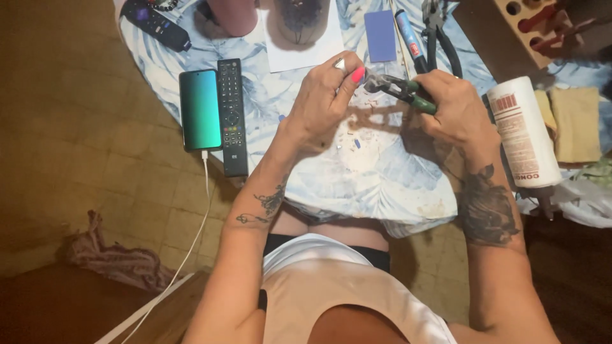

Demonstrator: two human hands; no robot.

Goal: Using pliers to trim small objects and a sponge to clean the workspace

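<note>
Mid-work, by the look of it: right hand [456, 105] wrapped around green-handled pliers [401, 89], grip pressed together, nose meeting the left hand [325, 95], whose fingertips pinch something too small to identify. Small clippings [354, 143] already scattered on the patterned counter [382, 185] below; more trimming probably left.

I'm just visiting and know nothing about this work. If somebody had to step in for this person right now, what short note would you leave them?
Left hand: raised over the table, fingers pinched on something too small to identify.
Right hand: gripping green-handled pliers, tips pointing at the left fingertips.
Around: patterned tablecloth with small scraps below the hands; phone on its cable and a black remote to the left; white bottle lying on the right; more pliers and a blue card at the far edge.
Done or left: cannot tell; the piece is in the grip.
</note>
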